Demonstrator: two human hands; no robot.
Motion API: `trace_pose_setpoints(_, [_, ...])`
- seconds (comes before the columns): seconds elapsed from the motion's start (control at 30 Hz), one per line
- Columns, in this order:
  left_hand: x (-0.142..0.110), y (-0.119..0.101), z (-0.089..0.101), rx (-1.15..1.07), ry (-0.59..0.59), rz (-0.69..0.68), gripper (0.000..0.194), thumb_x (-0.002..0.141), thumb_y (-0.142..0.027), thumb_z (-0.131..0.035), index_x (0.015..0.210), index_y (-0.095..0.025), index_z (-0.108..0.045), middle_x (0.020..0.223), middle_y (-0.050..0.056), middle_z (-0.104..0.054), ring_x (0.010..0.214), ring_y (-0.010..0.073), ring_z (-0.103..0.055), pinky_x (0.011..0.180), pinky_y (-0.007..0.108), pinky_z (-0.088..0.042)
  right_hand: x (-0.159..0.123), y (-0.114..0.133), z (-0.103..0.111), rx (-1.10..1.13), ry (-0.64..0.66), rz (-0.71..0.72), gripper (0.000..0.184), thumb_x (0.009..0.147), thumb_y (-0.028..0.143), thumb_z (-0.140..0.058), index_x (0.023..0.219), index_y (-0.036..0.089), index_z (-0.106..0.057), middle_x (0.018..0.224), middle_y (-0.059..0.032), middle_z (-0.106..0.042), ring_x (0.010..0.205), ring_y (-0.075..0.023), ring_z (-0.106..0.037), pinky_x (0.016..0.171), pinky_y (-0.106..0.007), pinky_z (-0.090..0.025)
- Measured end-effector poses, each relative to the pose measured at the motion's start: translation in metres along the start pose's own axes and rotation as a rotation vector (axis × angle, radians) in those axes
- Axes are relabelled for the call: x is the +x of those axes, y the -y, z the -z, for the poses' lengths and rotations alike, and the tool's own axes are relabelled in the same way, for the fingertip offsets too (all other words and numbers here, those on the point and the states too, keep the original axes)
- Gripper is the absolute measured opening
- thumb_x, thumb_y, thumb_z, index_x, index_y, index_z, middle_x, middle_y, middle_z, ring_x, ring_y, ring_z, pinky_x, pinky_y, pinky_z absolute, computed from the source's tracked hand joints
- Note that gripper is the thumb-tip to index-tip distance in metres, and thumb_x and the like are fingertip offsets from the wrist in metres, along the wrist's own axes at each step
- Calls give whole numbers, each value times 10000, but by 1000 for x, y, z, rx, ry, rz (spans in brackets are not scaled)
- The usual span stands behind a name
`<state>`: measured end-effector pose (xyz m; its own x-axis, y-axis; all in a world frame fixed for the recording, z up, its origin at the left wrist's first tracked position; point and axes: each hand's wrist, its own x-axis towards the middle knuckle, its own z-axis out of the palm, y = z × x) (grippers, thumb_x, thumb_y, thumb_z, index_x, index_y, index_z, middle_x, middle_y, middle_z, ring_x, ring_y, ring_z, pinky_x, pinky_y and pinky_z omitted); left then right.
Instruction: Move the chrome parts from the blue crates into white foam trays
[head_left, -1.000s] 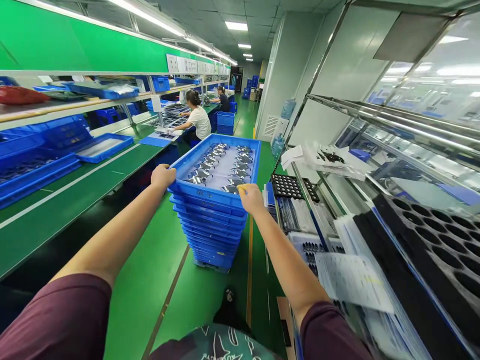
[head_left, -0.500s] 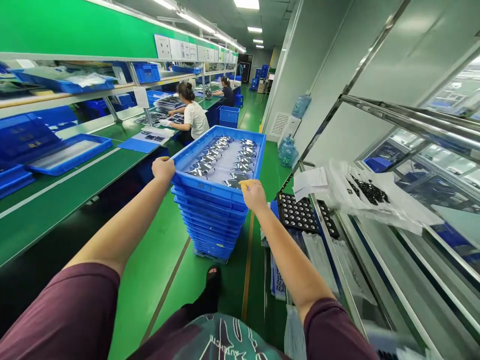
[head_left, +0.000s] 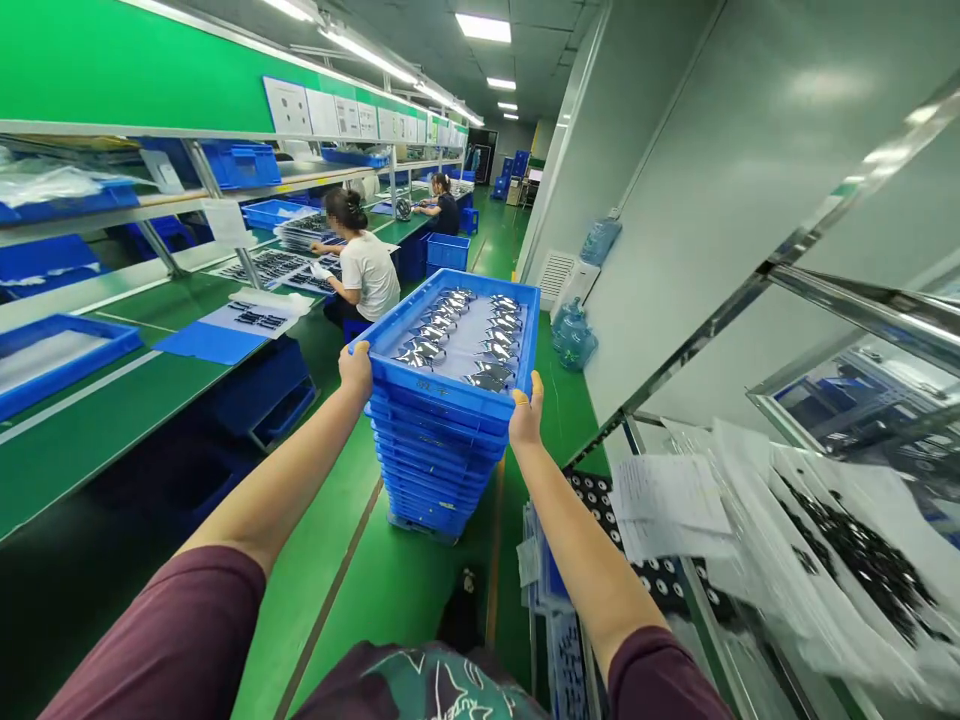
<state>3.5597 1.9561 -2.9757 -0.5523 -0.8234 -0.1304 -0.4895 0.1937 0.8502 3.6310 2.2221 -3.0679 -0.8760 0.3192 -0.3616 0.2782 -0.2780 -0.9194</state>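
A tall stack of blue plastic crates (head_left: 439,465) stands in front of me on the green floor, with a low base just visible beneath it. In the top crate (head_left: 457,390), shiny dark curved pieces (head_left: 426,345) lie in two rows on a pale liner. My left hand (head_left: 355,370) is closed on that crate's near left corner. At the near right corner, my right hand (head_left: 526,412) grips the rim, with yellow covers on its thumb and a fingertip. The fingers under both rims are partly hidden.
A long green workbench (head_left: 82,430) runs along the left, where a person in a white top (head_left: 367,275) sits. To the right, a metal rack (head_left: 697,620) holds papers (head_left: 667,495) and bagged black parts (head_left: 855,545). Water bottles (head_left: 574,335) stand by the right wall. The green aisle continues ahead.
The stack and I have advanced along the aisle, passing more of the bench and rack. My right hand has shifted outward to the crate's corner. Both hands still hold the top crate.
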Motion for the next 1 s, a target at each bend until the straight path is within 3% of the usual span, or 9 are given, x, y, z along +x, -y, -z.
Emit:
trace_pose_setpoints(0.17, [47,1,-71,1,-37,-48,213,743,-237,-544,938,-169,-596,973,67,-642,952,240,-605,889,356,-494,89,-32,-21,42,31,87,680,818,415,-419,1463,219,-332,1561,-74,-318,1434,-208,-316,1201,-430,-253])
trace_pose_setpoints(0.33, [87,3,-143,-25,-90,-33,204,715,-237,-546,903,-167,-585,908,49,-620,887,209,-592,880,338,-484,174,-56,-42,21,40,88,666,830,431,-388,1454,205,-342,1533,-99,-355,1414,-218,-344,1188,-446,-262])
trace_pose_setpoints(0.5, [133,9,-216,-41,-25,-73,202,707,-288,-551,863,-163,-584,819,28,-591,811,188,-583,799,311,-500,263,-72,-60,-36,21,121,628,842,429,-352,1431,214,-377,1526,-92,-368,1422,-215,-329,1192,-458,-243])
trace_pose_setpoints(0.7, [185,12,-310,-57,-37,-108,186,749,-282,-550,892,-169,-588,893,47,-615,864,201,-596,852,321,-495,366,-87,-78,14,10,102,645,812,431,-376,1418,212,-402,1515,-77,-395,1402,-216,-369,1186,-439,-277])
trace_pose_setpoints(0.9, [225,8,-399,-13,15,-109,153,768,-273,-570,885,-179,-599,924,66,-646,937,243,-608,911,362,-494,467,-107,-97,12,-80,84,670,792,432,-383,1428,223,-428,1538,-49,-376,1448,-236,-295,1191,-451,-275])
trace_pose_setpoints(1.0, [247,4,-445,-2,32,-105,132,772,-271,-573,868,-186,-601,929,68,-652,961,258,-612,914,370,-497,522,-119,-111,42,-87,56,695,779,435,-391,1437,216,-423,1496,-57,-434,1406,-245,-371,1164,-454,-328])
